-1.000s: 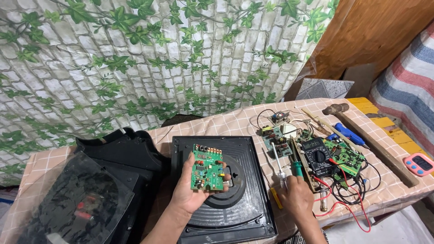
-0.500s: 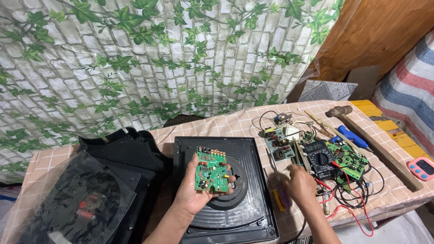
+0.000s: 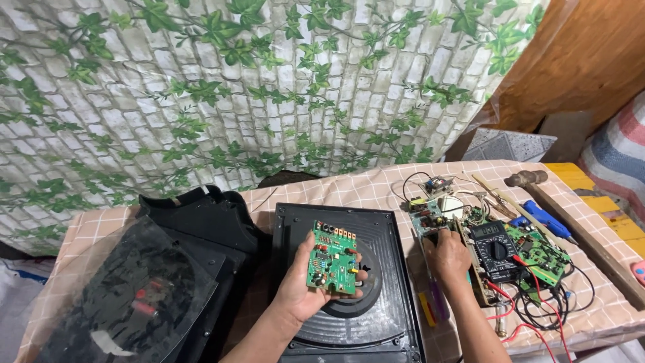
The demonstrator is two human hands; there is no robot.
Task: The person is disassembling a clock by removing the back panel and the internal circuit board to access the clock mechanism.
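Circuit board [image 3: 332, 263] sits upright in left hand [image 3: 302, 289] grip.

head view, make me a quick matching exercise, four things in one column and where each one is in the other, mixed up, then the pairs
Things:
1. green circuit board
2. black multimeter
3. hammer
4. black square panel

Places:
A. far right of the table, near the wooden wall
B. held up in the left hand
C. flat on the table, under the held board
D. just right of the right hand, red lead trailing from it

Pairs: 1-B, 2-D, 3-A, 4-C
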